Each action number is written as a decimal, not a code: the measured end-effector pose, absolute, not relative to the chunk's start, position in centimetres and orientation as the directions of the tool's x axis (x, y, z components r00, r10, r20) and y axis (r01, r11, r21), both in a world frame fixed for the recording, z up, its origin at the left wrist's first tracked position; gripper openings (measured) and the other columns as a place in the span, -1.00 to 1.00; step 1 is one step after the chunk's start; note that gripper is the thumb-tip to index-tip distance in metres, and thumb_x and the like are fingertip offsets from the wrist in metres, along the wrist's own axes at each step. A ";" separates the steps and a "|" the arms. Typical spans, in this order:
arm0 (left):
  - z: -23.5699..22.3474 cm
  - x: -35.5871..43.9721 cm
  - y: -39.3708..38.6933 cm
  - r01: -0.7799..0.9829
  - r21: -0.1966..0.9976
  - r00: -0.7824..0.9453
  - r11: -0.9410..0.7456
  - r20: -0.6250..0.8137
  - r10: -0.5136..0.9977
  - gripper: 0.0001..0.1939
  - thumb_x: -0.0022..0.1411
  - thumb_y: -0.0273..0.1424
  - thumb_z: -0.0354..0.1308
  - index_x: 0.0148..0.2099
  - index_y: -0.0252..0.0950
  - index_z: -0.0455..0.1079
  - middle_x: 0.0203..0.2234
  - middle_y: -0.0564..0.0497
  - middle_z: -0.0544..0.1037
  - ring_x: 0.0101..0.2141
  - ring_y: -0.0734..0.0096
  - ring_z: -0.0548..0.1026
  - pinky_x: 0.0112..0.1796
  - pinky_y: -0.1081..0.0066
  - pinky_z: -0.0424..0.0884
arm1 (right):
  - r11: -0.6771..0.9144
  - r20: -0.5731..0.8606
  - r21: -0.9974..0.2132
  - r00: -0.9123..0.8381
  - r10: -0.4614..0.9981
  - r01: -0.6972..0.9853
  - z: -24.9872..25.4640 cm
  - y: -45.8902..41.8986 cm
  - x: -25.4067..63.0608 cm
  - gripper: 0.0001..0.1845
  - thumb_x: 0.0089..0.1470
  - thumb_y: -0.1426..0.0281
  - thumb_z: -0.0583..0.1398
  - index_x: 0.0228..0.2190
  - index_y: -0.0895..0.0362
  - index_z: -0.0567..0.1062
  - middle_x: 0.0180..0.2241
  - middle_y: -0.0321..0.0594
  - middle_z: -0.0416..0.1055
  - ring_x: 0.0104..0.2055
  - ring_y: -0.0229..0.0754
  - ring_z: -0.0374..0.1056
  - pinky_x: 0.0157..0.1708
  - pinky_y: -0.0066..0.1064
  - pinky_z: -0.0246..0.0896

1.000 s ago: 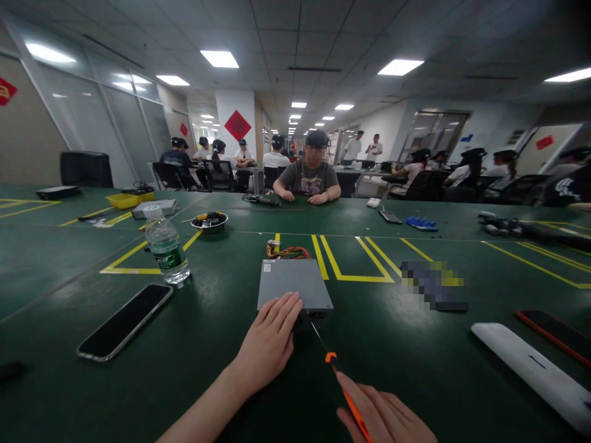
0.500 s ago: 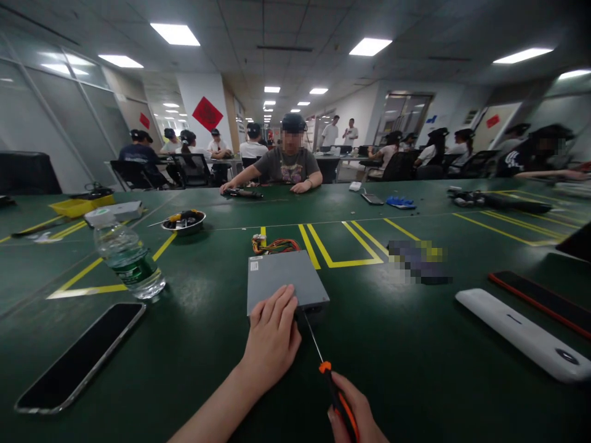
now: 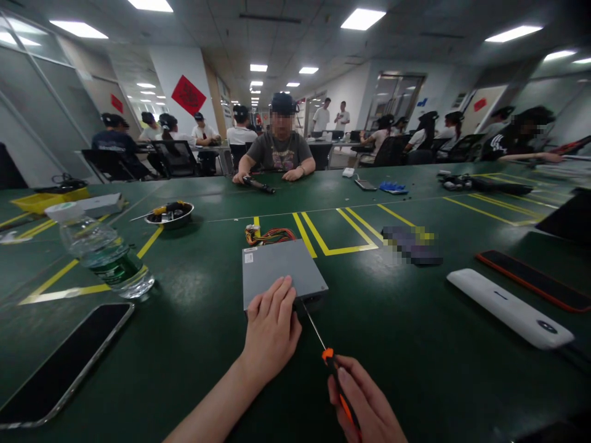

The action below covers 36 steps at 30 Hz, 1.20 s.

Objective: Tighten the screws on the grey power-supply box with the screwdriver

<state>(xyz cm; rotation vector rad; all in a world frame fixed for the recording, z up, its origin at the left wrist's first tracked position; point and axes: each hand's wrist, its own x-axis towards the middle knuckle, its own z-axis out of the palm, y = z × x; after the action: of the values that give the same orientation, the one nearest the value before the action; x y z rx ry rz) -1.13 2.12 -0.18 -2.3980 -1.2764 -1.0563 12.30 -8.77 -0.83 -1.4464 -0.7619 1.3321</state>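
A grey metal computer power supply unit lies flat on the green table, a bundle of coloured cables at its far side. My left hand grips its near edge, fingers over the top and thumb down by the near face. In my right hand is a screwdriver with an orange and black handle, the fingers closed around it. Its thin shaft slants up to the near face of the unit, right of my left thumb. The tip's contact point is too dark to make out.
To the left are a water bottle, a phone and a metal bowl of tools. A white elongated device and an orange-edged dark slab lie right. Across the table sits a person, one hand on a dark tool.
My view has shifted right and down. My right hand has shifted its grip on the screwdriver handle, while the left stays on the unit. The person opposite has reached for and moved the dark tool.
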 end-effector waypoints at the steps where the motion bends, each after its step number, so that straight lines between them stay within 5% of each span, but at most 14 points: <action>1: -0.1 -1.2 2.1 0.793 0.127 0.365 -0.596 0.684 0.631 -0.65 0.16 -0.49 0.01 0.02 -0.27 0.23 0.06 -0.14 0.35 0.06 0.19 0.30 -0.06 0.19 0.12 | -0.289 -0.317 -0.946 0.219 0.923 -0.148 -0.8 -8.6 12.2 -0.50 -0.12 -0.01 0.18 -0.27 0.11 0.33 -0.54 -0.38 0.28 -0.65 -0.44 0.10 -0.69 -0.60 -0.04; 3: -0.1 -1.2 2.1 0.795 0.126 0.368 -0.594 0.678 0.636 -0.66 0.16 -0.48 0.00 0.02 -0.27 0.22 0.07 -0.12 0.35 0.07 0.20 0.29 -0.06 0.20 0.12 | -0.272 -0.293 -0.954 0.207 0.933 -0.124 -0.7 -8.5 12.2 -0.50 -0.16 0.01 0.23 -0.29 0.10 0.32 -0.55 -0.41 0.25 -0.61 -0.43 0.12 -0.66 -0.59 0.01; 7: 0.1 -1.3 2.1 0.796 0.124 0.375 -0.592 0.667 0.644 -0.67 0.17 -0.48 0.01 0.01 -0.27 0.21 0.07 -0.09 0.35 0.07 0.24 0.28 -0.05 0.22 0.11 | -0.461 -0.475 -0.842 -0.019 0.880 -0.279 -0.3 -8.2 12.1 -0.54 -0.10 -0.02 0.18 -0.38 0.12 0.29 -0.71 -0.53 0.12 -0.73 -0.52 -0.06 -0.74 -0.66 -0.21; 12: 0.2 -1.5 2.4 0.794 0.131 0.371 -0.593 0.670 0.643 -0.66 0.16 -0.49 0.02 0.01 -0.26 0.20 0.05 -0.10 0.37 0.06 0.25 0.29 -0.05 0.21 0.12 | -0.521 -0.563 -0.658 -0.104 0.820 -0.543 0.5 -7.7 11.7 -0.49 -0.22 0.04 0.30 -0.37 0.14 0.31 -0.60 -0.43 0.29 -0.69 -0.53 0.07 -0.76 -0.70 -0.23; 17: 0.1 -1.6 2.5 0.796 0.131 0.366 -0.590 0.673 0.643 -0.67 0.16 -0.50 0.02 0.00 -0.26 0.20 0.05 -0.10 0.37 0.06 0.24 0.30 -0.05 0.21 0.11 | -0.528 -0.547 -0.652 -0.144 0.824 -0.544 0.2 -7.5 11.5 -0.54 -0.18 0.08 0.30 -0.41 0.15 0.30 -0.73 -0.52 0.18 -0.79 -0.57 -0.08 -0.79 -0.69 -0.32; 25: 0.1 -1.4 2.6 0.796 0.121 0.367 -0.594 0.683 0.631 -0.67 0.15 -0.50 0.02 -0.01 -0.27 0.20 0.03 -0.11 0.39 0.05 0.23 0.31 -0.06 0.21 0.12 | -0.569 -0.597 -0.413 -0.260 0.759 -0.711 0.4 -7.1 11.2 -0.39 -0.43 0.06 0.39 -0.41 0.26 0.41 -0.68 -0.43 0.23 -0.71 -0.53 0.07 -0.78 -0.69 -0.20; 33: 0.2 -1.4 2.6 0.790 0.105 0.380 -0.604 0.691 0.616 -0.67 0.14 -0.52 0.02 -0.01 -0.28 0.20 0.01 -0.13 0.40 0.04 0.22 0.32 -0.06 0.20 0.12 | -0.536 -0.559 -0.494 -0.222 0.799 -0.684 0.4 -7.2 11.6 -0.57 -0.25 0.14 0.35 -0.50 0.18 0.34 -0.69 -0.45 0.24 -0.79 -0.59 -0.08 -0.80 -0.69 -0.35; 36: 0.2 -1.4 2.6 0.790 0.102 0.380 -0.604 0.692 0.614 -0.67 0.14 -0.52 0.02 -0.01 -0.28 0.20 0.01 -0.14 0.41 0.04 0.22 0.32 -0.07 0.21 0.12 | -0.539 -0.584 -0.444 -0.225 0.780 -0.716 0.5 -7.1 11.7 -0.50 -0.36 0.13 0.39 -0.47 0.21 0.37 -0.65 -0.43 0.29 -0.78 -0.61 -0.06 -0.80 -0.70 -0.28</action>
<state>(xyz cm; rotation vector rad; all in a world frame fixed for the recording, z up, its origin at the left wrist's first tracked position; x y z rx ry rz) -1.44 2.57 0.21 -2.3948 -1.2462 -1.0415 11.69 -7.10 0.48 -0.9720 -0.0977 1.9078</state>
